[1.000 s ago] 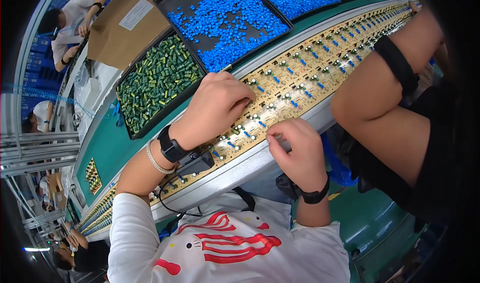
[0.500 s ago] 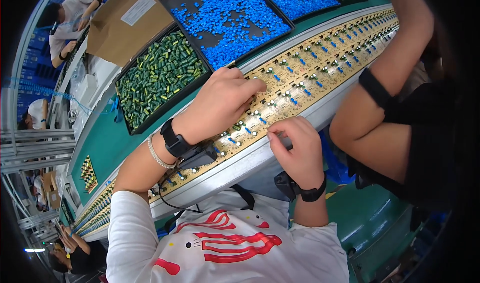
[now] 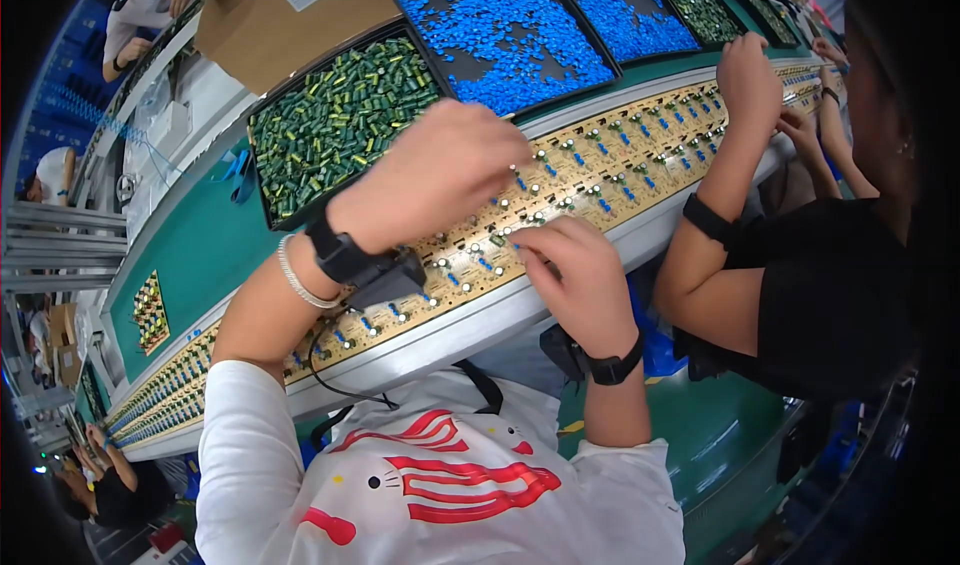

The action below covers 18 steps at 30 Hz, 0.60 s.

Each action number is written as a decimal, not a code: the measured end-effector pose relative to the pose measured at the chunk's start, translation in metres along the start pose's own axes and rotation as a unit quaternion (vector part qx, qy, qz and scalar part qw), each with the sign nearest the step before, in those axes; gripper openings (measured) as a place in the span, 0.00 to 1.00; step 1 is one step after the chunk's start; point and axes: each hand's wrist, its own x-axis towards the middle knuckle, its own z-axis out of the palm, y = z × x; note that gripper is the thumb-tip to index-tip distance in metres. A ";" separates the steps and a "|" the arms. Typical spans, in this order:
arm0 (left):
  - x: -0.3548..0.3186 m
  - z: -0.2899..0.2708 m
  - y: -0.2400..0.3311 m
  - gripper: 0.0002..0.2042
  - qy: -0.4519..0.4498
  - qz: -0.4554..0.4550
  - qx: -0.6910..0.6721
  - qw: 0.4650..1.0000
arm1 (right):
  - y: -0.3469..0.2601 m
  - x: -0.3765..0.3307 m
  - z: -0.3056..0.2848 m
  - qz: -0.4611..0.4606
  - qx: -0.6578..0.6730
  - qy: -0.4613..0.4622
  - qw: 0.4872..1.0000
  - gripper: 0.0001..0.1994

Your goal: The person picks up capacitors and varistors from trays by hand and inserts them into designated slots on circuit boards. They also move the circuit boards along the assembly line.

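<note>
My left hand (image 3: 445,170) hangs over the circuit boards (image 3: 540,200), beside the near edge of a black tray of green cylindrical components (image 3: 345,115). Its fingers bend downward; motion blur and the back of the hand hide their tips. My right hand (image 3: 580,280) is at the near edge of the boards, thumb and forefinger pinched together. Whatever is between those fingertips is too small to make out. Close to them, a green component (image 3: 497,240) sits on a board among blue disc-shaped and small round parts.
Behind the boards are trays of blue disc components (image 3: 510,50) and a cardboard flap (image 3: 290,25). A metal rail (image 3: 430,350) borders the boards on my side. To my right, a co-worker's arm (image 3: 735,145) reaches over the line. A separate populated board (image 3: 150,313) lies on the green surface at left.
My left hand has risen slightly, away from the boards. The right hand has shifted a little left and down. The co-worker's raised arm has come down toward the boards.
</note>
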 end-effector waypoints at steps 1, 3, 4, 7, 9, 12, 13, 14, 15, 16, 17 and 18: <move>-0.008 -0.013 -0.006 0.10 0.057 -0.002 0.028 0.998 | -0.002 0.006 0.001 -0.004 -0.003 -0.004 1.000 0.08; -0.028 -0.034 -0.023 0.11 0.115 -0.072 0.063 0.989 | -0.002 0.012 0.005 -0.042 -0.038 -0.043 0.997 0.10; -0.046 -0.041 -0.033 0.13 0.114 -0.129 0.099 0.980 | -0.002 0.015 0.007 -0.047 -0.038 -0.048 0.997 0.10; -0.093 -0.048 -0.059 0.16 0.111 -0.220 0.129 0.961 | -0.002 0.021 0.004 -0.074 -0.061 -0.109 0.989 0.10; -0.112 -0.046 -0.068 0.15 0.111 -0.221 0.115 0.962 | -0.003 0.023 0.002 -0.077 -0.081 -0.135 0.984 0.12; -0.121 -0.045 -0.066 0.13 0.103 -0.223 0.107 0.963 | -0.004 0.025 0.003 -0.076 -0.100 -0.152 0.980 0.12; -0.121 -0.045 -0.064 0.12 0.098 -0.224 0.115 0.963 | -0.006 0.026 0.003 -0.078 -0.103 -0.155 0.979 0.12; -0.120 -0.045 -0.062 0.09 0.107 -0.209 0.123 0.964 | -0.009 0.026 0.003 -0.078 -0.118 -0.158 0.977 0.12; -0.120 -0.045 -0.061 0.09 0.111 -0.211 0.120 0.964 | -0.011 0.026 0.003 -0.077 -0.133 -0.161 0.975 0.11; -0.121 -0.045 -0.061 0.08 0.115 -0.204 0.118 0.965 | -0.013 0.026 0.004 -0.080 -0.135 -0.165 0.974 0.11; -0.122 -0.046 -0.062 0.07 0.118 -0.197 0.115 0.967 | -0.015 0.025 0.004 -0.085 -0.148 -0.166 0.971 0.10; -0.123 -0.045 -0.062 0.07 0.122 -0.200 0.113 0.966 | -0.017 0.024 0.004 -0.090 -0.160 -0.168 0.969 0.10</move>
